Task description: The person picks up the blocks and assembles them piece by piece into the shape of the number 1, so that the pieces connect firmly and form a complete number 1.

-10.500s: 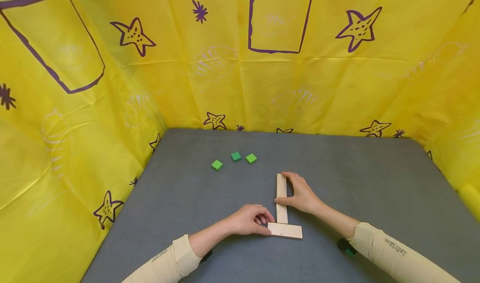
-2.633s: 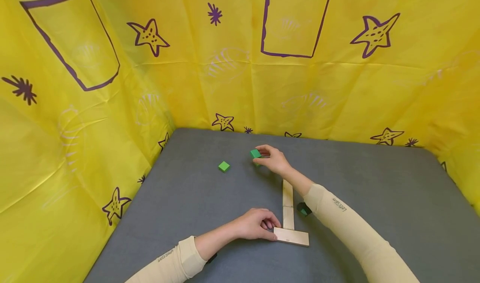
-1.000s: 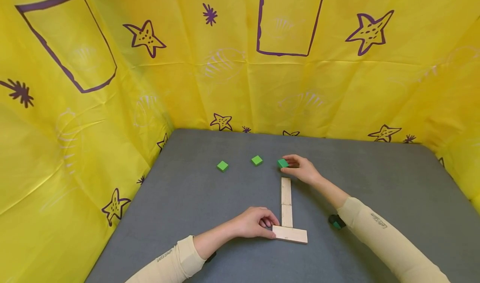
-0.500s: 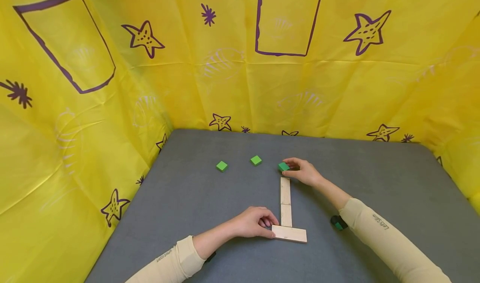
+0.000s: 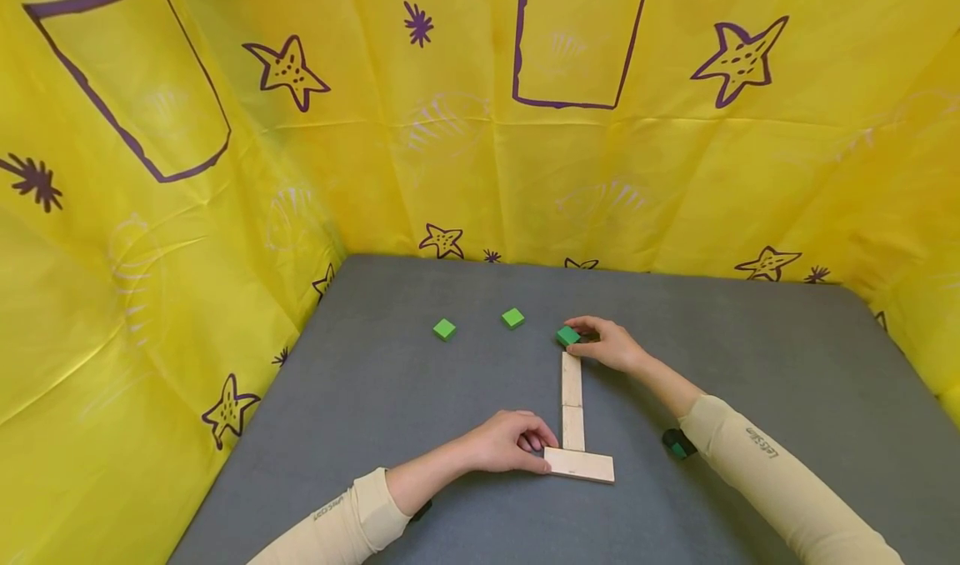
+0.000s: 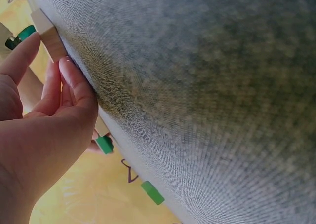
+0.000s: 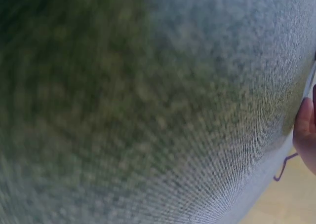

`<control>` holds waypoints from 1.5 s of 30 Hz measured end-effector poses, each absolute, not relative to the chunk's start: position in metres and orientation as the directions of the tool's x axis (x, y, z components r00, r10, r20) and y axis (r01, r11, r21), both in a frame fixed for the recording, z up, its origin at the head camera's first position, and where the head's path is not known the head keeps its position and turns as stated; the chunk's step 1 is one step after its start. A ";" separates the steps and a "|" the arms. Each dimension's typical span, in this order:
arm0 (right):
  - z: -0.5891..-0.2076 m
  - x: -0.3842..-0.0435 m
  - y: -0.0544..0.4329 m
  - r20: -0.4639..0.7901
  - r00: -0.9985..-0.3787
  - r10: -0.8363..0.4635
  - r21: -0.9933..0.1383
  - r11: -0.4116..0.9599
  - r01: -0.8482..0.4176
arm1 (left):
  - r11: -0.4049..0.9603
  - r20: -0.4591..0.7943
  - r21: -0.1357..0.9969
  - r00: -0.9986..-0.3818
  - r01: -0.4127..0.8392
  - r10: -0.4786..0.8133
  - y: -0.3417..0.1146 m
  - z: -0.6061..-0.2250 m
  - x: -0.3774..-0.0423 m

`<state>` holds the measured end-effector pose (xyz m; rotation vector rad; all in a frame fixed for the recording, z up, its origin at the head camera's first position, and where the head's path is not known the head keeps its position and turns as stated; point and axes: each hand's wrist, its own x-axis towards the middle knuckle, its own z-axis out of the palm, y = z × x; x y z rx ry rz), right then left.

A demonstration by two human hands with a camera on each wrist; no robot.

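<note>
Crosswise, the nearest wooden plank

A counter covered in grey woven cloth carries the pieces. Flat on it, two pale wooden rectangular planks lie end to end, the far plank and the near plank; a pale wooden crosswise plank lies against the row's near end. Toward the back, well apart from the planks, sit two light green square blocks: the left block and, near it, the right block.
</note>
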<state>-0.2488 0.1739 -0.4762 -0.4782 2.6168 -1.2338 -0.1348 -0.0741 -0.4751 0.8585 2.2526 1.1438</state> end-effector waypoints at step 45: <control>-0.479 -0.251 0.177 0.007 -0.879 -0.477 -0.754 0.575 -0.318 | 0.455 -0.130 0.838 -0.700 0.301 0.702 -0.074 -0.472 -0.133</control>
